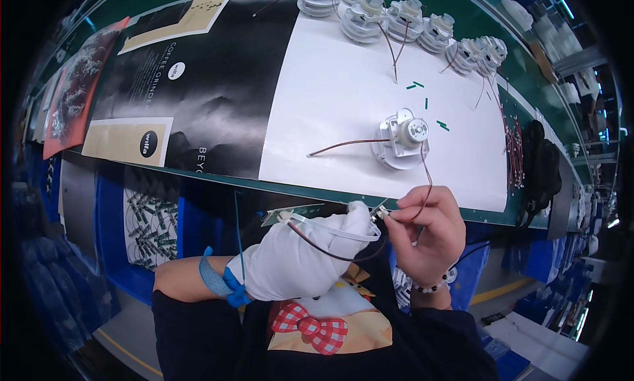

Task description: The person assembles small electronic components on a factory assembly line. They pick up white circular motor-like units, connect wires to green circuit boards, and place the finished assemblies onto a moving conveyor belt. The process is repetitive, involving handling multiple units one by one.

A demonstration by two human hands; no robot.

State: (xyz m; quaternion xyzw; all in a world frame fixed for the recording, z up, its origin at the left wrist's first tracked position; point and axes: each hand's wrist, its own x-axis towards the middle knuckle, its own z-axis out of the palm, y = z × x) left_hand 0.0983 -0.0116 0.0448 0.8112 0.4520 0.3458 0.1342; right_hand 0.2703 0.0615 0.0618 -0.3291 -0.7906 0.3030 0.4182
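Note:
My left hand (310,252), in a white glove with a blue strap at the wrist, is closed on a small circuit board (378,212) at its fingertips. A larger green circuit board (300,212) shows along the far side of the glove. A white flat cable and a dark wire (310,245) loop from it across the glove toward the small board. My bare right hand (430,232) pinches the end of a brown wire (430,176) against the small board; its tip is mostly hidden. That wire runs up to a white motor unit (403,140) on the white sheet.
Several similar motor units (403,21) stand along the back. Small green strips (442,125) lie on the white sheet (323,110). At left are a black printed sheet (224,84) and a red bag (86,84). A blue bin (119,262) with boards stands below the table edge.

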